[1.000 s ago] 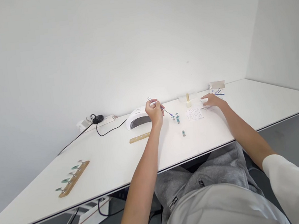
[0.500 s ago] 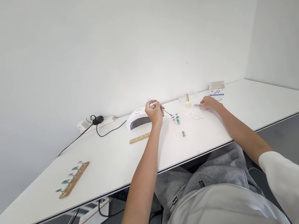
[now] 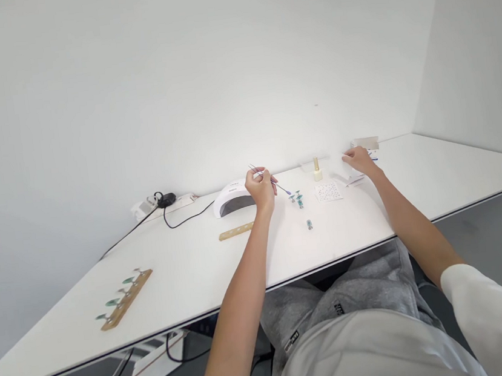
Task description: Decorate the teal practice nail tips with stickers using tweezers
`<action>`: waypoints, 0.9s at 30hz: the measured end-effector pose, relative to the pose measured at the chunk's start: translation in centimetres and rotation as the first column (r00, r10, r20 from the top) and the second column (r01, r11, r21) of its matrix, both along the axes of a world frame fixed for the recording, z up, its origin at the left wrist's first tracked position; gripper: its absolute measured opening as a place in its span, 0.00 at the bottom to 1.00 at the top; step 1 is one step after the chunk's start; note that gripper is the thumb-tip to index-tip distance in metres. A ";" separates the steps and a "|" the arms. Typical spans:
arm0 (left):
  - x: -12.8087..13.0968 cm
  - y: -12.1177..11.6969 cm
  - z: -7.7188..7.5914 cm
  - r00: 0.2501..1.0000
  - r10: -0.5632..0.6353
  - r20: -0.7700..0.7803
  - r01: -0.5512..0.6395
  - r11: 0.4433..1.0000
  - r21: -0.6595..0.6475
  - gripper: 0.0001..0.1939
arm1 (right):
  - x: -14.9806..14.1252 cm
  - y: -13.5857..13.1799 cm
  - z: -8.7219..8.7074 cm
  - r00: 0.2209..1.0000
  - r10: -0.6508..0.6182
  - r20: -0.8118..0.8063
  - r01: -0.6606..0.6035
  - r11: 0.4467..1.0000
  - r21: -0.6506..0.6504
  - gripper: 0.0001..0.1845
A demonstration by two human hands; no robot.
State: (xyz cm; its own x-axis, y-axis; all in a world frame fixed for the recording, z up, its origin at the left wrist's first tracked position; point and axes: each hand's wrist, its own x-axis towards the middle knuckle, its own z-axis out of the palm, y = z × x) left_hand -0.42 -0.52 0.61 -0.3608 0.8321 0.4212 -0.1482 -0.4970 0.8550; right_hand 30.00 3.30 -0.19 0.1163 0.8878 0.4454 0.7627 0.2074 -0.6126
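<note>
My left hand (image 3: 261,190) is closed around slim purple tweezers (image 3: 282,189), whose thin prongs point up and left and whose purple end slopes down to the right. That end hangs close to several green nail tips on small stands (image 3: 298,197). One more nail tip (image 3: 309,225) stands nearer the table's front edge. My right hand (image 3: 360,161) is in a pinch in front of the alcohol pad box (image 3: 367,143), partly covering it; what its fingers hold is unclear. Below it lies a white packet or paper (image 3: 354,180). A sticker sheet (image 3: 328,192) lies left of that hand.
A polish bottle (image 3: 317,169) stands behind the sheet. Left of my left hand are a white nail lamp (image 3: 229,198) and a wooden strip (image 3: 234,232). Another strip (image 3: 130,301) holding several nail tips lies far left. A black cable (image 3: 182,225) runs behind.
My right hand has risen and moved slightly right, toward the box, uncovering the white packet or paper beneath it. The left hand with the tweezers is nearly still.
</note>
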 end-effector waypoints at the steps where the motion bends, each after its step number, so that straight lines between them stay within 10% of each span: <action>1: 0.0 0.0 0.0 1.000 0.001 0.001 -0.001 1.000 0.002 0.08 | -0.1 -0.2 0.3 0.998 0.022 -0.062 -0.020 0.999 0.031 0.16; 8: 0.0 0.4 -0.2 1.000 0.006 -0.014 -0.006 1.000 0.015 0.07 | -3.7 -1.2 0.7 0.919 0.350 -0.182 -0.281 0.905 0.320 0.10; 18: 0.5 -0.4 -0.1 0.906 -0.393 -0.161 0.344 0.901 -0.263 0.18 | -11.3 -3.4 -1.4 0.664 0.708 -0.240 -0.610 0.699 0.372 0.07; 23: 0.5 -0.7 -0.2 0.886 -0.416 -0.206 0.346 0.888 -0.302 0.21 | -10.8 -2.5 -1.3 0.705 0.674 -0.219 -0.616 0.736 0.281 0.16; 27: 0.4 -0.5 -0.4 0.922 -0.339 -0.186 0.288 0.923 -0.254 0.21 | -6.1 -0.4 -0.7 0.903 0.384 -0.190 -0.342 0.914 0.219 0.27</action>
